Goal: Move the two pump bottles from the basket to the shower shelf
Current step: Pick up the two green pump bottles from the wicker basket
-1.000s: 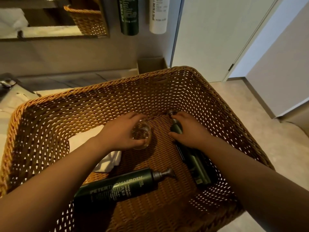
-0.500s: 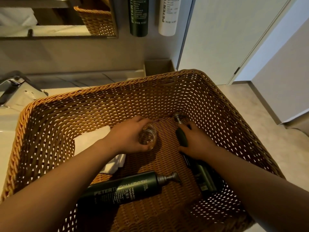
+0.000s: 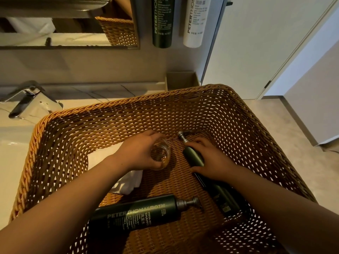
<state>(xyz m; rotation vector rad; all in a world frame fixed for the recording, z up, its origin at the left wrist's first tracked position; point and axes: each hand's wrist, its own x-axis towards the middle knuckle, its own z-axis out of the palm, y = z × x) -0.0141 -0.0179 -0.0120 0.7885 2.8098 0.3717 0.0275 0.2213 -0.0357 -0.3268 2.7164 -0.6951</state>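
A large wicker basket (image 3: 60,136) fills the view, with both my hands inside it. A dark green pump bottle (image 3: 139,215) lies on its side at the near middle, pump pointing right. A second dark green pump bottle (image 3: 192,153) lies along the right side, pump toward the far wall. My right hand (image 3: 209,160) wraps around its upper body. My left hand (image 3: 141,153) holds a clear glass (image 3: 161,154) standing on the basket floor.
A white cloth (image 3: 104,154) lies under my left forearm in the basket. A chrome tap (image 3: 22,99) and white basin sit at the left. A green tube (image 3: 162,21) and a white tube (image 3: 195,21) hang on the wall above.
My right hand has closed around the right bottle's upper body, and the camera view has tilted so the basket sits lower in frame. My left hand stays on the glass.
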